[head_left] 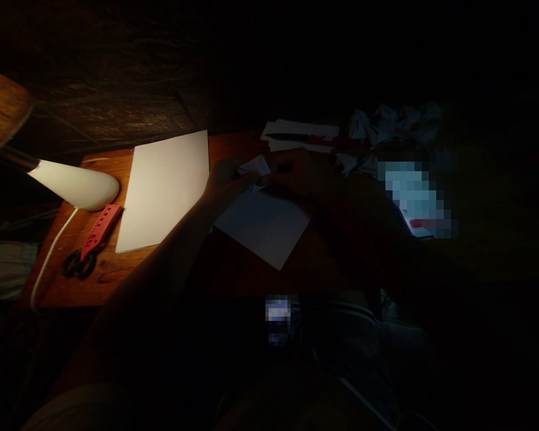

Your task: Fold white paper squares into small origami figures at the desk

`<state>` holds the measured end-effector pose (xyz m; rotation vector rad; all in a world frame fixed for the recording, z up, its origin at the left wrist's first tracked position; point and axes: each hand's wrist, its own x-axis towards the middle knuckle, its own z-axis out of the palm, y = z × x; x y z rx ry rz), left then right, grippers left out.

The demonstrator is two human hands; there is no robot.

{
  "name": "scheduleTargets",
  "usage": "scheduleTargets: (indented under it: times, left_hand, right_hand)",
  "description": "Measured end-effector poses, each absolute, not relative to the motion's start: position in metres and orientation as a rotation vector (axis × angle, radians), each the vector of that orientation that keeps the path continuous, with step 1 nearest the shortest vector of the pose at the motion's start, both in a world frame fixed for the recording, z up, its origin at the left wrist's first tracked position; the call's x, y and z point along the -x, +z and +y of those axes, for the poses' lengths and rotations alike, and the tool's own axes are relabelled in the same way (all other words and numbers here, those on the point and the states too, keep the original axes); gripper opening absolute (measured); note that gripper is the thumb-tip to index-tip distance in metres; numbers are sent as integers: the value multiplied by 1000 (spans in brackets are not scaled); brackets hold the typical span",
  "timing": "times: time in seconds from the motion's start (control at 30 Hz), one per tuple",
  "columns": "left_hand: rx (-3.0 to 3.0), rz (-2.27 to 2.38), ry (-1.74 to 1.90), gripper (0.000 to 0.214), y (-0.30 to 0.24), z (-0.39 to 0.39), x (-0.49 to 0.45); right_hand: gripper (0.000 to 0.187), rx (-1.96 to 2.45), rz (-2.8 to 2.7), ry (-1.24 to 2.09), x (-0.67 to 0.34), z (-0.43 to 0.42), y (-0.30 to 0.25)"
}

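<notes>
Between my two hands, over the middle of the table, is a small folded piece of white paper (pixel 257 164) with creased triangular faces. My left hand (pixel 227 179) grips its left side, with the thumb along the lower edge. At its right edge, the fingers of my right hand (pixel 296 170) are pinched together on the paper; deep shadow hides much of this hand. Below both hands lies a plain white sheet (pixel 267 230), turned cornerwise towards me.
A lamp base (pixel 76 185), red-sheathed scissors (pixel 99 230) and white paper (pixel 166 191) lie left on the wooden table (pixel 112 287). Behind my hands are paper strips (pixel 305 127) and a dark-bladed knife (pixel 291 137). Several folded paper pieces (pixel 386 123) and a glowing, blurred screen (pixel 413 194) are right.
</notes>
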<state>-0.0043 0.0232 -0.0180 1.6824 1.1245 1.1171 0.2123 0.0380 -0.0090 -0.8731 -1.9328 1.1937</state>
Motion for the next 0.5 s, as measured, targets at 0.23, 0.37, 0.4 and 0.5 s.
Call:
scheduleTargets:
  times: [0.23,0.37,0.4,0.5]
  left_hand:
    - [-1689,1226,1097,29,-19,26,6]
    - [-1729,1227,1057,23,-17,25,5]
    - [-1741,1231,1050,21,-16,25,5]
    - [-1767,1230,1049,18,-15,23,3]
  right_hand:
    - [53,955,-1906,1145,-213,31,0]
    - [48,988,-1890,1147,-213,30,2]
    - [47,989,-1894,1148,-213,31,2]
    - [45,962,-1900,1153,-212,33,-1]
